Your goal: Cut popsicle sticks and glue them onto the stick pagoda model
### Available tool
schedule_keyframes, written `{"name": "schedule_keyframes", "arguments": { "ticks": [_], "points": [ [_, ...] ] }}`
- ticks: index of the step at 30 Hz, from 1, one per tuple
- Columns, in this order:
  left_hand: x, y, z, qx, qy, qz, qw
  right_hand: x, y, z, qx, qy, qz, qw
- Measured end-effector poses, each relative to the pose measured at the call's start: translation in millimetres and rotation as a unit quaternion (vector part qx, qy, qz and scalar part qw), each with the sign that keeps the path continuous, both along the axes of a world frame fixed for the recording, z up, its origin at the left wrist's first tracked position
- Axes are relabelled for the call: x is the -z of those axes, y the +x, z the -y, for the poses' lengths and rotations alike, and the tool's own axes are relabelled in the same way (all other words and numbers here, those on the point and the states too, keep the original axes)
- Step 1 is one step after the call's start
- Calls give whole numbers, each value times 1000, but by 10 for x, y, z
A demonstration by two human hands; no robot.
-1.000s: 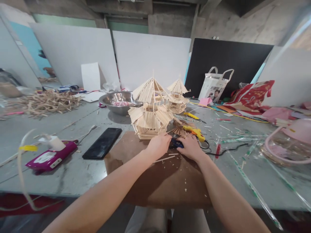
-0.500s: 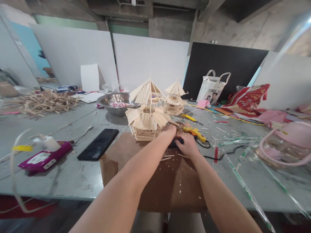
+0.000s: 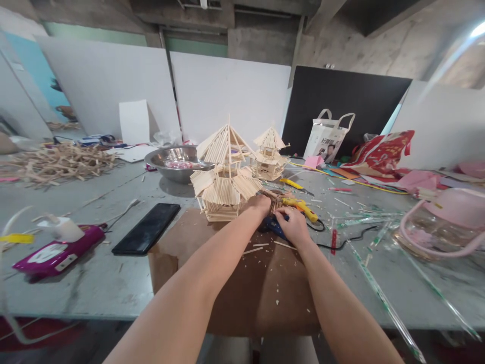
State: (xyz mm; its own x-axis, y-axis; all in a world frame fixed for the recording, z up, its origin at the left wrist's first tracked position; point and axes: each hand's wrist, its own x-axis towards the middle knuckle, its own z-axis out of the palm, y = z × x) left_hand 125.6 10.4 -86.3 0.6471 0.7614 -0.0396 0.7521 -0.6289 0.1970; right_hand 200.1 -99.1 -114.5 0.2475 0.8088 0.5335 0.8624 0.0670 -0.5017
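Beside the larger stick pavilion, my left hand is closed at the right edge of its lower roof; whatever its fingers hold is hidden. My right hand is bent in a pinch just right of it, over a dark blue object that I cannot identify. What the pinch holds is too small to make out. Thin brown sticks lie just beyond both hands. A yellow glue gun rests beyond my right hand. The pavilion stands upright on a brown board.
A smaller stick pavilion, a yellow craft knife and a metal bowl stand or lie behind. To the left are a black phone, a purple power strip and a stick pile. A pink-lidded container stands right.
The view has shifted slightly, so the table things appear a little further left. My right hand has shifted slightly off the blue object, and more of it shows. The pavilion stays in place.
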Motion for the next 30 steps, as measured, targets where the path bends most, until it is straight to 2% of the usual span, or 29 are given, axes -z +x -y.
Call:
{"name": "schedule_keyframes", "arguments": {
  "ticks": [3, 6, 10, 13, 15, 17, 20, 22, 25, 27, 30],
  "points": [
    [-100, -14, 88, -16, 8, -50, 999, 12, 13, -7, 2, 13, -28, 1000],
    [-159, -125, 271, 3, 22, -70, 997, 21, 20, -4, 1, 26, -52, 998],
    [-184, -459, 510, 22, 52, -73, 996, 19, 24, 6, 6, 20, -94, 995],
    [-185, -808, 577, 35, 67, -67, 995, 25, 17, 0, 12, 24, -149, 988],
    [-187, -1038, 582, 56, 42, -43, 997, 42, 1, -16, 4, 30, -198, 980],
    [-199, -1228, 583, 91, -3, 24, 996, 64, -22, -35, -21, 32, -269, 962],
    [-217, -1399, 613, 123, -113, 77, 983, 80, -64, -46, -85, 19, -390, 917],
    [-208, -1427, 652, 134, -178, 88, 971, 68, -93, -33, -141, 4, -436, 889],
    [-153, -1344, 725, 132, -232, 112, 957, 29, -146, 10, -205, -22, -457, 865],
    [-118, -1233, 777, 116, -238, 143, 954, 4, -194, 42, -223, -45, -464, 856],
    [-142, -1093, 831, 66, -201, 213, 954, -15, -251, 79, -252, -75, -479, 837]
  ]
}}
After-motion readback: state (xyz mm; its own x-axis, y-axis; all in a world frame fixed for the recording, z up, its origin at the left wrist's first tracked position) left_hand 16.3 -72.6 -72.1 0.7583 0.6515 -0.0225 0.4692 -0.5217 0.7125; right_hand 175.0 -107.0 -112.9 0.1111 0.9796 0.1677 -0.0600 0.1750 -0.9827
